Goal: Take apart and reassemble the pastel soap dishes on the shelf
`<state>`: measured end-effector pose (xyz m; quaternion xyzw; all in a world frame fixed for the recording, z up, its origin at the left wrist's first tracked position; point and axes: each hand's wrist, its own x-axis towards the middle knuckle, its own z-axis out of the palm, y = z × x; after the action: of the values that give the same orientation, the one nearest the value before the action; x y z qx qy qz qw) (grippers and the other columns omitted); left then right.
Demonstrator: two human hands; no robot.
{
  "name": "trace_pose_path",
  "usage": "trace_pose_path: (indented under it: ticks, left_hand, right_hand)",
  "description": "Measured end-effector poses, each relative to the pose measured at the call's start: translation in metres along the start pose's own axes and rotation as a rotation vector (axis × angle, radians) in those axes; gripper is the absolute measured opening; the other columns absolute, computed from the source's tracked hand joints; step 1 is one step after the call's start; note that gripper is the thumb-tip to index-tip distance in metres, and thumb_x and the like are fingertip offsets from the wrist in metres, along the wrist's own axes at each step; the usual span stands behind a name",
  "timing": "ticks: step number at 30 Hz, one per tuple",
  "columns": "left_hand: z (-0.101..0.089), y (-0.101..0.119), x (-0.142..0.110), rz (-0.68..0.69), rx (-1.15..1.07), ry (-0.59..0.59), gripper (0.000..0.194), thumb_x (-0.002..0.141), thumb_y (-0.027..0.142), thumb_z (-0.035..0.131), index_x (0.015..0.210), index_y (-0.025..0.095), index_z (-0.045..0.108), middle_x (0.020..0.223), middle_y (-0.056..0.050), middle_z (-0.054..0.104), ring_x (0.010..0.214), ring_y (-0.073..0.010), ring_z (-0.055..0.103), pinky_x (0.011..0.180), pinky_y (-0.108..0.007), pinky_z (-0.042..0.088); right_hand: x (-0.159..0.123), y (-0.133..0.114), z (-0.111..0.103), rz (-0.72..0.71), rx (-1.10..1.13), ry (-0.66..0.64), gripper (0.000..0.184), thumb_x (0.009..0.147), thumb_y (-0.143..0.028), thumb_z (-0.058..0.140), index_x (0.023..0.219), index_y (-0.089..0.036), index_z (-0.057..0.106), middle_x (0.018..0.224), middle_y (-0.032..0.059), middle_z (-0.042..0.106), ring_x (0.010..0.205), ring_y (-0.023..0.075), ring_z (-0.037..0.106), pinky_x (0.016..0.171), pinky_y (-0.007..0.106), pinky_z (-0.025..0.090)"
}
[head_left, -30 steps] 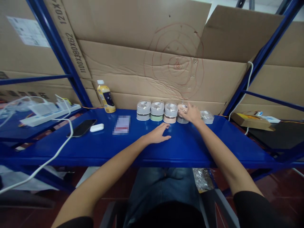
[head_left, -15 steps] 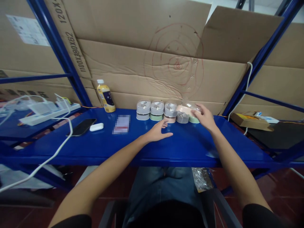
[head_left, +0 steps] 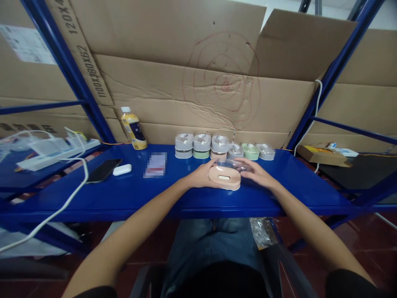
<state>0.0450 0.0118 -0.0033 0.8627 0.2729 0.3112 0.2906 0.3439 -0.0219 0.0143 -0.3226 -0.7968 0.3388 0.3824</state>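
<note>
Between my hands, a little above the blue tabletop, is a peach oval container (head_left: 228, 182) with a small white bar in its middle. My left hand (head_left: 201, 176) is closed around its left end. A clear plastic lid (head_left: 231, 164) shows along its far side, with the fingers of my right hand (head_left: 259, 176) gripping the right end of the lid. Whether lid and container still touch is hard to make out. Just behind stand similar containers: grey stacks (head_left: 184, 142) two high, then a single grey one (head_left: 235, 151), a green one (head_left: 249, 152) and another grey one (head_left: 266, 152).
Left on the blue table (head_left: 192, 203) lie a blurred-out card (head_left: 155, 164), a white earbud case (head_left: 122, 169) and a black phone (head_left: 104, 170). A yellow bottle (head_left: 134, 129) stands behind. A white cable (head_left: 74, 201) crosses the left side. Cardboard (head_left: 173, 82) walls the back.
My right hand has lifted the peach container off the grey one in the back row and brought it forward. My left hand, open before, has closed on it. The view has shifted slightly.
</note>
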Motion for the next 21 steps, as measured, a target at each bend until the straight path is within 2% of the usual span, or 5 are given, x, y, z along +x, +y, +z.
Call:
trace_pose_path:
  ticks: [7, 11, 16, 18, 21]
  left_hand:
    - [0.0, 0.005, -0.001, 0.122, 0.186, -0.059, 0.036, 0.092, 0.05, 0.074, 0.118, 0.027, 0.08, 0.134, -0.01, 0.069, 0.142, -0.0343, 0.052, 0.122, -0.051, 0.04]
    - [-0.001, -0.005, 0.003, 0.091, 0.149, 0.099, 0.04, 0.099, 0.052, 0.061, 0.117, 0.022, 0.08, 0.138, -0.013, 0.064, 0.136, -0.0327, 0.056, 0.117, -0.048, 0.045]
    - [-0.014, -0.019, 0.01, -0.146, 0.148, 0.498, 0.049, 0.104, 0.052, 0.045, 0.107, 0.016, 0.078, 0.105, -0.011, 0.071, 0.11, -0.0288, 0.066, 0.105, -0.045, 0.052]
    - [-0.02, -0.019, 0.008, -0.21, 0.211, 0.529, 0.052, 0.105, 0.052, 0.041, 0.101, 0.016, 0.078, 0.096, -0.01, 0.071, 0.109, -0.0299, 0.065, 0.103, -0.046, 0.052]
    - [-0.021, -0.01, 0.002, -0.144, 0.278, 0.413, 0.046, 0.103, 0.05, 0.046, 0.107, 0.017, 0.078, 0.108, -0.012, 0.069, 0.115, -0.0303, 0.063, 0.107, -0.047, 0.05]
  right_hand:
    - [0.004, 0.026, -0.015, 0.123, 0.135, 0.288, 0.06, 0.088, -0.057, 0.07, 0.14, -0.027, 0.063, 0.117, 0.01, 0.078, 0.11, 0.0292, 0.073, 0.098, 0.049, 0.058]
    - [0.004, 0.027, -0.01, 0.12, 0.112, 0.297, 0.058, 0.089, -0.056, 0.068, 0.138, -0.027, 0.063, 0.123, 0.01, 0.076, 0.108, 0.0286, 0.074, 0.095, 0.048, 0.059]
    - [0.005, 0.028, -0.017, 0.056, 0.189, 0.419, 0.059, 0.09, -0.058, 0.064, 0.14, -0.028, 0.059, 0.127, 0.0114, 0.075, 0.111, 0.03, 0.073, 0.094, 0.048, 0.06]
    - [0.006, 0.028, -0.021, 0.046, 0.217, 0.471, 0.059, 0.089, -0.058, 0.065, 0.14, -0.03, 0.057, 0.129, 0.0109, 0.073, 0.111, 0.0303, 0.073, 0.094, 0.049, 0.06]
    - [0.005, 0.025, -0.023, 0.042, 0.228, 0.503, 0.062, 0.085, -0.055, 0.069, 0.141, -0.031, 0.056, 0.135, 0.0102, 0.07, 0.114, 0.0311, 0.073, 0.097, 0.05, 0.059]
